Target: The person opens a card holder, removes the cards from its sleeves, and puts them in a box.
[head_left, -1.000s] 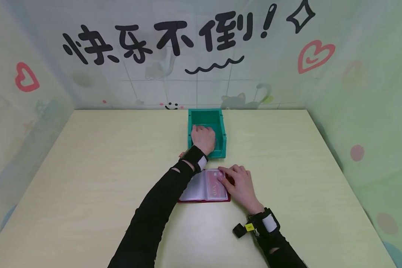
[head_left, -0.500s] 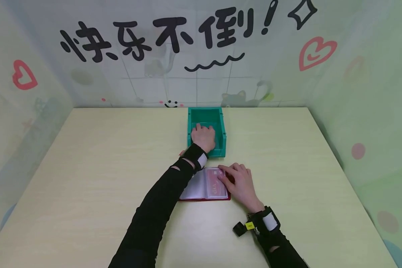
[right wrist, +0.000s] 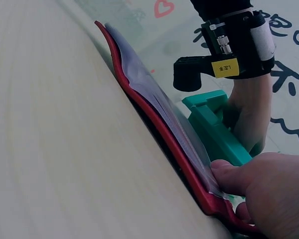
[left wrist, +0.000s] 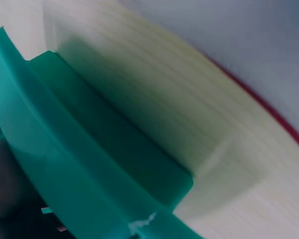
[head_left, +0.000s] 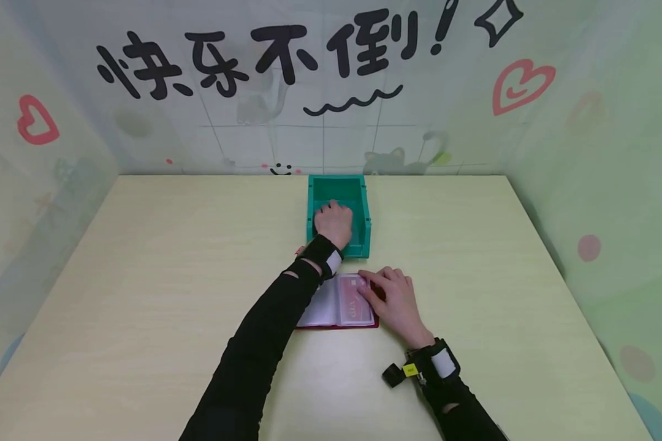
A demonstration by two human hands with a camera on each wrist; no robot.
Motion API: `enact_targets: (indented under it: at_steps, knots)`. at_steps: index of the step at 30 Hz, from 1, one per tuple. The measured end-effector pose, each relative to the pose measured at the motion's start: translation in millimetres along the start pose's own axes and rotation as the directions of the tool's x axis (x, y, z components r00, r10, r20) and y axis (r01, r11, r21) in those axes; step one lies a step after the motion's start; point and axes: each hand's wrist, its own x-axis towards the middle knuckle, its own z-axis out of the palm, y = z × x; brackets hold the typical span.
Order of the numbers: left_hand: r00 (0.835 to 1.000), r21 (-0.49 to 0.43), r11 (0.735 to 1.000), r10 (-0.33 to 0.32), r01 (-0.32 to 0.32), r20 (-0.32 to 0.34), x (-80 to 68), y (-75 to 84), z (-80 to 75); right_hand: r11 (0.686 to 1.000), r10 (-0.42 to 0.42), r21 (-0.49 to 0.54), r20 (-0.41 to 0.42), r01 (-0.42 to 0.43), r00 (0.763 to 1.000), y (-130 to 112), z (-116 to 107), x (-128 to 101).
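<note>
My left hand (head_left: 333, 223) reaches down into a teal plastic bin (head_left: 366, 214), knuckles up. Its fingertips are hidden behind the hand, so I cannot tell whether they hold something. In the left wrist view the bin's wall (left wrist: 65, 164) hides most of that hand. Nearer the body, a red-covered card holder (head_left: 318, 309) lies spread on the table, clear sleeves showing. A pink card (head_left: 355, 304) sits in its right-hand sleeve. My right hand (head_left: 398, 304) pinches the holder's right edge; in the right wrist view its thumb (right wrist: 231, 177) presses on the sleeves while the fingers curl near the red cover (right wrist: 157, 119).
The bin stands at the table's far edge, before a printed backdrop (head_left: 243, 122). Both forearms wear black sleeves and wrist straps; a small camera (head_left: 394, 375) juts from the right strap. The left forearm crosses over the holder's left part. Pale wood table (head_left: 143, 294) extends to both sides.
The left hand stays inside the bin, its knuckles shifting slightly. My right hand and the card holder keep their places; the whole view has tilted a little.
</note>
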Motion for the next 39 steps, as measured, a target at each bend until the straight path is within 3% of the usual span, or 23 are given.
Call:
enact_targets:
  at_steps: [5, 9, 12, 15, 19, 22, 28, 33, 36, 38, 39]
  knots:
    - [0.999, -0.041, 0.998, 0.036, -0.037, -0.024, -0.4, -5.6, -3.1, 1.0, 0.002, 0.005, 0.009, -0.002, 1.0, -1, -1, 3]
    - [0.982, -0.09, 0.985, 0.133, -0.146, -0.134, -12.2, -9.3, -15.6, 1.0, 0.002, 0.01, 0.013, -0.002, 1.0, -2, -2, 6]
    - [0.955, -0.179, 0.952, 0.209, -0.248, -0.212, -31.7, -12.0, -27.2, 1.0, 0.008, 0.007, 0.004, -0.008, 1.0, -2, -4, 8]
    - [0.952, -0.331, 0.897, 0.241, -0.292, -0.186, -58.9, -18.1, -31.2, 1.0, 0.021, 0.002, -0.005, -0.021, 1.0, -2, -4, 8]
    - [0.97, -0.476, 0.846, 0.231, -0.241, -0.082, -92.1, -32.3, -16.0, 0.999, 0.046, -0.003, 0.0, -0.046, 0.999, -3, -3, 8]
    - [0.971, -0.548, 0.808, 0.234, -0.215, -0.036, -106.2, -41.6, 2.8, 0.997, 0.073, -0.005, 0.008, -0.073, 0.997, -4, -4, 7]
    - [0.959, -0.697, 0.68, 0.282, -0.228, -0.039, -114.9, -55.2, 28.5, 0.997, 0.073, -0.001, -0.005, -0.073, 0.997, -4, -4, 6]
    - [0.969, -0.79, 0.584, 0.239, -0.19, -0.056, -118.5, -65.8, 39.0, 1.0, 0.027, 0.001, -0.03, -0.027, 0.999, -1, 0, 3]
    - [0.975, -0.822, 0.547, 0.218, -0.16, -0.045, -121.2, -72.6, 41.9, 1.0, 0.014, 0.006, -0.028, -0.014, 1.0, 0, 1, 1]
    - [0.979, -0.822, 0.55, 0.202, -0.144, -0.037, -123.3, -76.3, 42.0, 1.0, 0.018, 0.009, -0.019, -0.018, 1.0, 0, 1, 0]
    - [0.981, -0.811, 0.567, 0.192, -0.142, -0.038, -124.8, -77.9, 41.6, 1.0, 0.023, 0.012, -0.013, -0.022, 1.0, 0, 1, 0]
